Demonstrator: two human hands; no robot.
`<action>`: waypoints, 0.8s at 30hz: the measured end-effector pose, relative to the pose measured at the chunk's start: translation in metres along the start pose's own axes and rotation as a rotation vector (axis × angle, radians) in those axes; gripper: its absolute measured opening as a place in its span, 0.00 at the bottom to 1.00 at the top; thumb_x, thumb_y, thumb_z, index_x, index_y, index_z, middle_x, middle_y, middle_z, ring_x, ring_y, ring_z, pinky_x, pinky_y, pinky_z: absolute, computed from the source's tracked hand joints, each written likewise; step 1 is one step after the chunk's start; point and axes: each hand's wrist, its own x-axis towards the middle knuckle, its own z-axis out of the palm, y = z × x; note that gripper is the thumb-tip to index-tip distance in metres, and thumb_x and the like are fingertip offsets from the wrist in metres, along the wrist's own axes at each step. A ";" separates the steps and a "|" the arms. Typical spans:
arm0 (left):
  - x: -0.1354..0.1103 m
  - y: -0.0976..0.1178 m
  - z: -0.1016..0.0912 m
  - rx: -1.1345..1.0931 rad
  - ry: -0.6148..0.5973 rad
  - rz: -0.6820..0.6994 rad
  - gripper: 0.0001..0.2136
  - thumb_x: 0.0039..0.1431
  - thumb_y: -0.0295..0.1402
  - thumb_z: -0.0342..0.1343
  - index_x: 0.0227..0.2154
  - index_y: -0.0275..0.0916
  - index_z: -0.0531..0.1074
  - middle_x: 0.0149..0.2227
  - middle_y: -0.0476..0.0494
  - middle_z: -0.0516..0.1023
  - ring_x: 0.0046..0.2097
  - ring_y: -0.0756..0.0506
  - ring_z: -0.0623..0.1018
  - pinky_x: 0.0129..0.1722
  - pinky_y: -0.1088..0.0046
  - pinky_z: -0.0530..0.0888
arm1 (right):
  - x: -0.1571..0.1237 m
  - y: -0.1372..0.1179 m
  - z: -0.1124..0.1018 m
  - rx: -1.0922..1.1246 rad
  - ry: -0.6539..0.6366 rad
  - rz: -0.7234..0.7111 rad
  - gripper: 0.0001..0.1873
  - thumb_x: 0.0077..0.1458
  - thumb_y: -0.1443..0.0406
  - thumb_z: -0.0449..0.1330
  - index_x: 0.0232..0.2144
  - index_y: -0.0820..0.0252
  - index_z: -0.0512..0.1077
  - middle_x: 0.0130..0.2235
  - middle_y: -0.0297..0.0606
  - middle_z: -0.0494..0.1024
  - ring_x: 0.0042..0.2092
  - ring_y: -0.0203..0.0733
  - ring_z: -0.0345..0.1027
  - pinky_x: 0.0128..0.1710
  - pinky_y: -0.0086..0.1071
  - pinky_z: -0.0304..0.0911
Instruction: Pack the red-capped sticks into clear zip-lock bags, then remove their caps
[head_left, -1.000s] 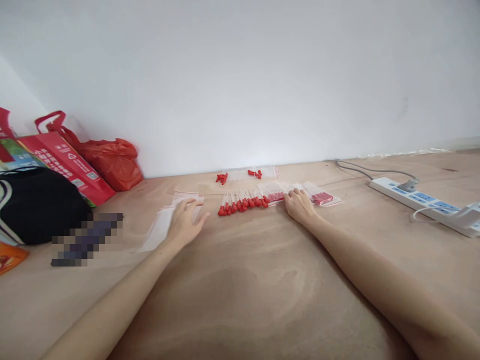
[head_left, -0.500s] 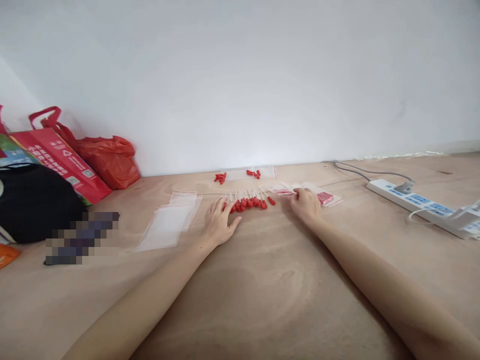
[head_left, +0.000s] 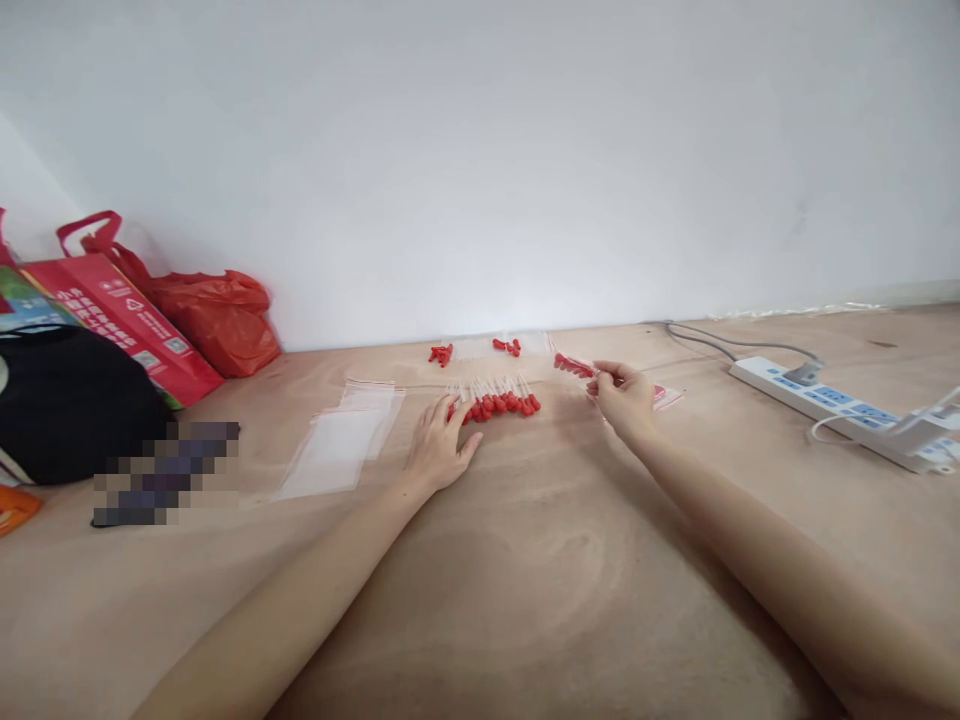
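A row of small clear tubes with red caps (head_left: 498, 402) lies on the wooden surface (head_left: 510, 560). My left hand (head_left: 439, 445) rests flat beside the row's left end, fingers spread and touching the nearest tubes. My right hand (head_left: 624, 397) is lifted a little, its fingers pinched on a small clear bag with red-capped pieces (head_left: 574, 366) inside. Under that hand lies another filled bag (head_left: 664, 396). A stack of empty zip bags (head_left: 341, 440) lies to the left of my left hand.
Loose red caps (head_left: 442, 354) and a flat bag (head_left: 517, 346) lie by the wall. A white power strip (head_left: 847, 412) with cables is at the right. A red plastic bag (head_left: 214, 318), a red box (head_left: 124, 320) and a black bag (head_left: 71, 405) stand at the left.
My left hand moved right from the empty zip bags to the tube row. My right hand lifted a filled bag off the surface, and the row of tubes got shorter at its right end.
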 end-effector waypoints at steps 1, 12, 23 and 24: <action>-0.001 0.001 -0.002 -0.015 0.013 0.016 0.20 0.55 0.37 0.47 0.51 0.38 0.59 0.53 0.36 0.60 0.55 0.39 0.59 0.54 0.58 0.59 | -0.002 -0.007 -0.004 0.101 -0.004 0.008 0.17 0.46 0.64 0.50 0.38 0.66 0.70 0.24 0.37 0.74 0.27 0.37 0.70 0.27 0.30 0.65; -0.040 0.061 -0.029 -0.655 0.024 0.304 0.45 0.43 0.50 0.56 0.59 0.34 0.41 0.58 0.33 0.55 0.57 0.35 0.59 0.55 0.55 0.60 | -0.087 -0.062 -0.033 0.379 -0.361 -0.232 0.08 0.52 0.65 0.54 0.34 0.59 0.70 0.24 0.33 0.70 0.25 0.31 0.65 0.25 0.28 0.65; -0.053 0.051 -0.032 -0.497 -0.027 0.327 0.33 0.50 0.23 0.45 0.60 0.36 0.43 0.59 0.39 0.54 0.59 0.42 0.57 0.56 0.61 0.61 | -0.075 -0.032 -0.003 0.343 -0.754 -0.574 0.07 0.56 0.68 0.49 0.34 0.58 0.67 0.31 0.36 0.68 0.35 0.34 0.63 0.36 0.31 0.62; -0.052 0.050 -0.032 -0.493 -0.054 0.320 0.33 0.49 0.24 0.45 0.60 0.35 0.42 0.60 0.38 0.52 0.60 0.41 0.54 0.57 0.59 0.58 | -0.073 -0.029 0.000 0.339 -0.774 -0.568 0.07 0.56 0.68 0.49 0.34 0.58 0.67 0.31 0.36 0.68 0.35 0.34 0.63 0.36 0.31 0.62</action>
